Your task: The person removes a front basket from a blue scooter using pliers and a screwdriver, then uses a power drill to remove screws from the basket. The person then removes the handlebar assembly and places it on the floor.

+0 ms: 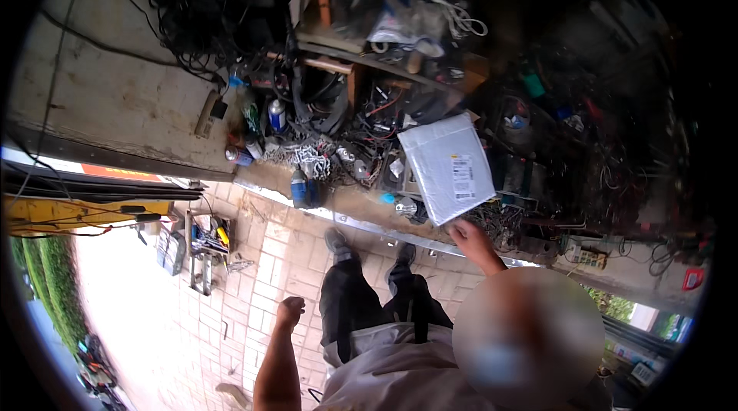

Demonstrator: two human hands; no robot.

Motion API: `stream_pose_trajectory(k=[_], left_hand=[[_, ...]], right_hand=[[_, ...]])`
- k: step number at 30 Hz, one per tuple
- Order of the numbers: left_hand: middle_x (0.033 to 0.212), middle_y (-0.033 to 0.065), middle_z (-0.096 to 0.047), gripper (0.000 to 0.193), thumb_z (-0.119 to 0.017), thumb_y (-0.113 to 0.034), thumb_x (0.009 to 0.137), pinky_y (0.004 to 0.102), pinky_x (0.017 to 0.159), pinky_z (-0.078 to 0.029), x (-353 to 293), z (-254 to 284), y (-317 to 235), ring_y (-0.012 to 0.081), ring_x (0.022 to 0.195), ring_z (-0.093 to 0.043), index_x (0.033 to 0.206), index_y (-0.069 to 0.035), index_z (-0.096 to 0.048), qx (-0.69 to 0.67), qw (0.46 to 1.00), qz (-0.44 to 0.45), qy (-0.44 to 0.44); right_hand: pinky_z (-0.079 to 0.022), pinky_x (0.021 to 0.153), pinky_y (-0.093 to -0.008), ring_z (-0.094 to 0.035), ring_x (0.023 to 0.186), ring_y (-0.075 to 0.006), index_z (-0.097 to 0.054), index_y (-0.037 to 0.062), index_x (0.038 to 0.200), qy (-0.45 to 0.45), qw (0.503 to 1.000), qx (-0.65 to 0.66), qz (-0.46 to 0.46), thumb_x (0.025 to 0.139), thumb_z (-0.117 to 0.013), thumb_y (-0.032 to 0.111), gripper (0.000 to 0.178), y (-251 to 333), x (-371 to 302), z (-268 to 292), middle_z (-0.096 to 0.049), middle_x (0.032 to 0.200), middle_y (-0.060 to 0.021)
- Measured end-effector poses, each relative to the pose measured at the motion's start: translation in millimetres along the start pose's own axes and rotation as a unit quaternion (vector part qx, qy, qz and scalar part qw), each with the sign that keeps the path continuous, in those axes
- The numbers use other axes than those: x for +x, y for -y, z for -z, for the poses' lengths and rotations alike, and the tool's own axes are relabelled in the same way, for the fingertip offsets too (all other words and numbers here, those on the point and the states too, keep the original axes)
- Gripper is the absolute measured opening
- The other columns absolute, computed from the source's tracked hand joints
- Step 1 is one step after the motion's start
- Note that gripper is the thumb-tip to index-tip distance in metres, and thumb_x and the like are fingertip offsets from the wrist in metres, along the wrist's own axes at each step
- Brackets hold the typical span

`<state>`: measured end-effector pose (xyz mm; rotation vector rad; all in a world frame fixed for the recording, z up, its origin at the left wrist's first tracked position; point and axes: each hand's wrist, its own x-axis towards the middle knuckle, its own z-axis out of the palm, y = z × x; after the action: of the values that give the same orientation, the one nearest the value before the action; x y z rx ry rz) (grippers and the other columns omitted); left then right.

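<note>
Fingers of the right hand (472,242) curl at the near edge of a smooth, pale rectangular package (440,156); whether they pinch it, I cannot tell. It sits over tangled clutter (311,159), long axis slanting away leftward. Nearer, a metal-edged ledge (347,202) borders open brick paving (300,261) beneath the curled-up left hand (290,311).

The pale grey parcel (434,153) looks like smooth, lightly creased plastic film with a soft sheen; its label (462,173) looks like matt paper. A scuffed, shiny metal strip (344,219) lines the front edge of the brown work surface (265,176). Toward that surface's left corner, the chain (311,159) is bright metal. The trousers (346,296) are matt cloth.
</note>
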<state>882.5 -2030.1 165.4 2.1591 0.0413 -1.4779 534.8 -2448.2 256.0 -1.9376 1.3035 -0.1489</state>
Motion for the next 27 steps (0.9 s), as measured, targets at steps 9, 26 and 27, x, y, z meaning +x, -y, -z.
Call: stream_pose_trajectory(k=[9,26,27], left_hand=[[0.107,0.0243,-0.064,0.043,-0.054,-0.037,0.096,0.0443,0.088,-0.047,132,-18,-151,0.0415,0.101,-0.059,0.115,0.001,-0.062,0.048,0.962,-0.174,-0.206],[0.117,0.0156,-0.056,0.062,-0.061,-0.053,0.082,0.0525,0.077,-0.05,272,-91,-272,0.0398,0.102,-0.059,0.129,-0.014,-0.05,0.224,0.881,-0.156,-0.385],[0.117,0.0162,-0.056,0.061,-0.062,-0.051,0.083,0.0527,0.078,-0.05,267,-90,-273,0.0402,0.102,-0.059,0.13,-0.014,-0.05,0.226,0.882,-0.158,-0.382]], right_hand=[[-0.051,0.075,-0.0383,-0.066,0.087,-0.0332,-0.065,0.0005,0.098,0.103,0.99,0.052,0.08,0.089,-0.066,0.026,0.027,118,183,-148,-0.067,0.093,-0.0167],[-0.052,0.076,-0.0408,-0.066,0.086,-0.0328,-0.068,0.0037,0.089,0.014,0.991,-0.079,-0.111,0.083,-0.062,0.023,0.021,2,455,-267,-0.069,0.094,-0.0162],[-0.053,0.08,-0.041,-0.067,0.093,-0.0354,-0.068,0.0022,0.087,0.04,0.975,-0.173,-0.132,0.081,-0.064,0.023,0.023,1,447,-270,-0.07,0.099,-0.0185]])
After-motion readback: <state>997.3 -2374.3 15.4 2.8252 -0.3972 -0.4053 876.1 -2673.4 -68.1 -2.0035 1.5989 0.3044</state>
